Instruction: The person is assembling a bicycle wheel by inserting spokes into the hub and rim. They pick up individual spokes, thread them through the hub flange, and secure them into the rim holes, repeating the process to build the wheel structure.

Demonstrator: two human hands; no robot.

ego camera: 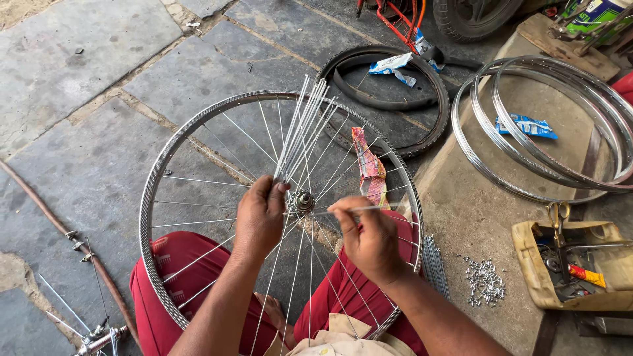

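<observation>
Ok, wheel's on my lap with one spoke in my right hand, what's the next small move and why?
Probably slide the single spoke in your right hand on toward the hub: its tip already points at the flange, while your left hand grips the spare spoke bundle beside it.

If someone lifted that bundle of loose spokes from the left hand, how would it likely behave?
The spoke bundle fans out above the left hand, so it would probably splay and slip apart. Each thin metal rod looks springy yet light.

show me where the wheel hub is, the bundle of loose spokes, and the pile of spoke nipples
wheel hub (303, 200): head view, centre of hub.
bundle of loose spokes (302, 128): head view, mid-length.
pile of spoke nipples (484, 281): head view, middle of heap.
</observation>
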